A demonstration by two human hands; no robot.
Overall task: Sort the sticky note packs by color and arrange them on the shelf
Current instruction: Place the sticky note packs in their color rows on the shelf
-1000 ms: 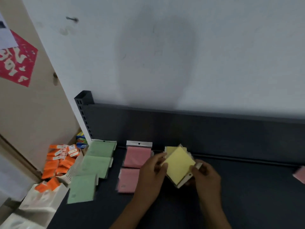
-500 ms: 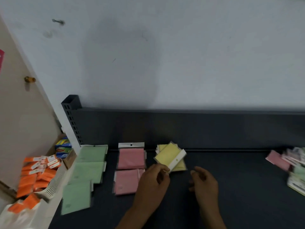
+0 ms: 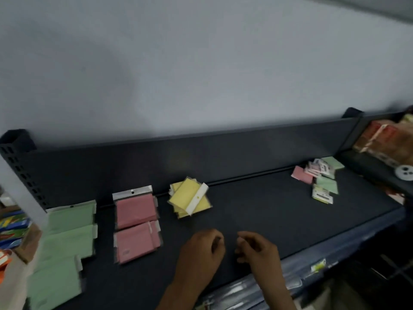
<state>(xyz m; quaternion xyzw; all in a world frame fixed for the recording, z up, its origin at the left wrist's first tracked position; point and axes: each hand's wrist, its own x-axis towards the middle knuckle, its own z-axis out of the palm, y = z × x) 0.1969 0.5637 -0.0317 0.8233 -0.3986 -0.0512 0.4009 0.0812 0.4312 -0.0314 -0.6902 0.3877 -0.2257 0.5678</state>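
Shelf (image 3: 268,220) holds green (image 3: 67,233), pink (image 3: 136,224), yellow packs (image 3: 190,198).

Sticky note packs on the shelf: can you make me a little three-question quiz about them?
1. True or false: the yellow packs lie between the pink packs and the mixed pile.
2. Which colour sits farthest left on the shelf? A pink, B green, C yellow.
3. Fill in: the left hand and the right hand hold ____.

Key: 1 true. 2 B, the green packs. 3 nothing.
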